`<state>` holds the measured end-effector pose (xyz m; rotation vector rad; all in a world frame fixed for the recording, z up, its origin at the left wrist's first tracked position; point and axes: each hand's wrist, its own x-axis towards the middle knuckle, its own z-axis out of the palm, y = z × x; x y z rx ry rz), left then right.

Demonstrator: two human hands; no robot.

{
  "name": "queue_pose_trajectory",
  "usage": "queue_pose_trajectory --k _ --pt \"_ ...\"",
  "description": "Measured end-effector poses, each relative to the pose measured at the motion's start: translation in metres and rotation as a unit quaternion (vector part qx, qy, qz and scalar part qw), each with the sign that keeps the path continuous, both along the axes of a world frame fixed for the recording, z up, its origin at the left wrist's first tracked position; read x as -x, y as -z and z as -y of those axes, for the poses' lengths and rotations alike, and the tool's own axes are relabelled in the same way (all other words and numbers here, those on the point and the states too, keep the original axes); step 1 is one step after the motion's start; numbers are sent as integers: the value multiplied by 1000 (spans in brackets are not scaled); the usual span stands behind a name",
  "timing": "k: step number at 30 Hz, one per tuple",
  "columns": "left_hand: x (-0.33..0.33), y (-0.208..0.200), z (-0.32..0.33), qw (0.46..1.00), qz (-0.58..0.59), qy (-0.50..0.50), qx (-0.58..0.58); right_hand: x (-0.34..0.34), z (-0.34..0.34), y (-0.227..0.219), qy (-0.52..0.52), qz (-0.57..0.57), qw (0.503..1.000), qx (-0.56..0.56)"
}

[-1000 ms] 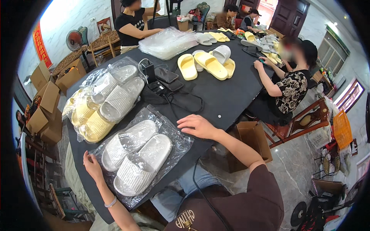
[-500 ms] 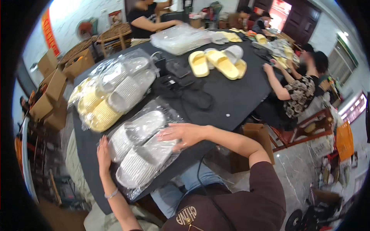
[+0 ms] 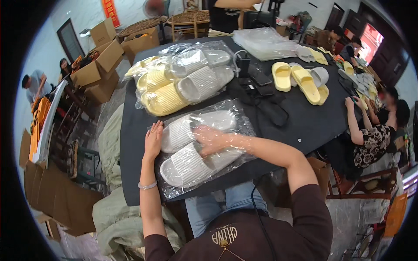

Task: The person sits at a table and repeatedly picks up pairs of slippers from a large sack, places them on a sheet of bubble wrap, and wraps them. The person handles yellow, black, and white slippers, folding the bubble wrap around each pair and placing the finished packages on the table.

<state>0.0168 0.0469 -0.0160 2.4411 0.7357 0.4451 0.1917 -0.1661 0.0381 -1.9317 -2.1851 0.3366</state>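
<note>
A pair of light grey slide slippers (image 3: 188, 164) with ribbed straps lies side by side in a clear plastic bag (image 3: 246, 124) on the black table. My left hand (image 3: 153, 138) rests with its fingers stretched along the bag's left edge, beside the toes of the slippers. My right hand (image 3: 210, 138) reaches between the two slippers, fingers spread near the strap openings. Shiny film seems to cover the hand and wrist, so it looks inside the bag; the fingertips are partly hidden. Beyond them sit bagged grey slippers (image 3: 207, 82) and bagged yellow slippers (image 3: 167, 99).
Loose yellow slippers (image 3: 305, 85), a dark strap with black devices (image 3: 257, 82) and a stack of clear bags (image 3: 265, 42) lie farther back on the black table (image 3: 305, 119). A co-worker (image 3: 370, 130) sits at the right. Cardboard boxes (image 3: 102, 61) stand back left.
My view has turned left, so the scene sits farther right. My right hand has moved from on top of the near slipper to between the two, apparently under the film.
</note>
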Motion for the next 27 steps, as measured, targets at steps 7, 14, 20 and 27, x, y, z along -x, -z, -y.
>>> queue_pose_trajectory --k 7,14,20,27 --pt "-10 10 -11 1000 7 29 10 -7 2 52 98 -25 992 -82" --pt "-11 -4 20 974 -112 -9 -197 -102 111 -3 150 107 972 -148" --pt "1 -5 17 980 -35 -19 -197 -135 204 -109 327 266 868 -262" --pt "40 -62 78 979 1 -69 -190 -92 196 -207 414 -120 788 -440"
